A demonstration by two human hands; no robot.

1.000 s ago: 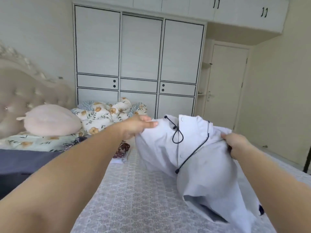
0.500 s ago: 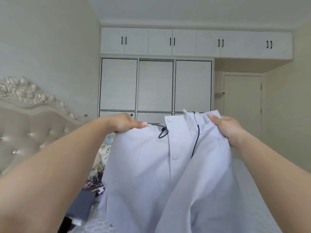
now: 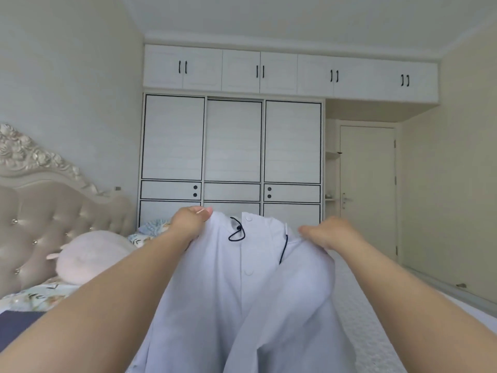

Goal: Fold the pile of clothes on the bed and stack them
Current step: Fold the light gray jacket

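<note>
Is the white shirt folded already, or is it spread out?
Spread out: both hands, left hand and right hand, hold the shirt up by its top, hanging unfolded.

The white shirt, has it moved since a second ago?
Yes. The white shirt has been lifted off the bed and spread out, held by both hands, its collar now up against the lower wardrobe drawers.

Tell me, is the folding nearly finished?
Not yet. No folded stack shows in this view. In hand: the left hand and right hand hold a white button-up shirt up by its shoulders, unfolded, hanging over the bed. Left: fold it and stack it; any other clothes are out of sight.
</note>
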